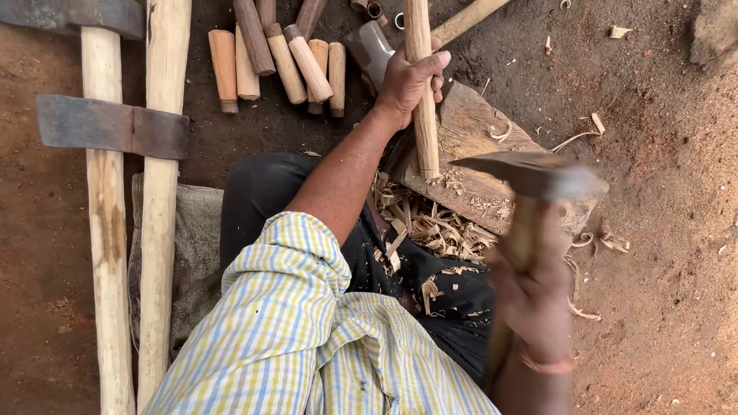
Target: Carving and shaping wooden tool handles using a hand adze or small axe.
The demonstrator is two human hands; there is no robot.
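My left hand (411,77) grips a pale wooden stick (423,131) that stands upright with its lower end on a wooden chopping block (469,131). My right hand (538,300) holds the handle of a small axe; its blurred metal head (530,173) hangs above the block, just right of the stick's foot. Curled wood shavings (430,227) lie heaped against the block and on my dark trousers.
Two long-handled axes (111,127) lie on the dirt at the left, partly over a piece of sacking (192,246). Several short turned wooden handles (284,61) lie at the top centre beside a metal hammer head (369,46). Bare reddish soil (669,230) spreads to the right.
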